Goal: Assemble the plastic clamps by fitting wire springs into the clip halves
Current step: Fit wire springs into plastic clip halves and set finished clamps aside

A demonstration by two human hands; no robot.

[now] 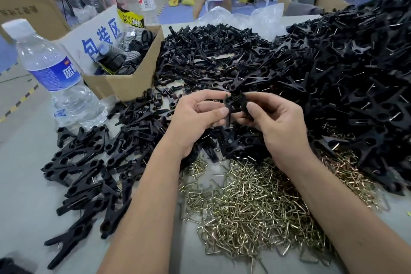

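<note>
left hand (195,115), right hand (275,122), both gripping clip halves (236,104)

Single view only, worn on the head, looking forward and steeply down, close above the left hand (195,113) and right hand (273,118). Wide-angle, edges bowed. Just below the fingers, the wire springs (249,202); beyond the fingertips, the heaped clip halves (222,55) and distant room.
</note>
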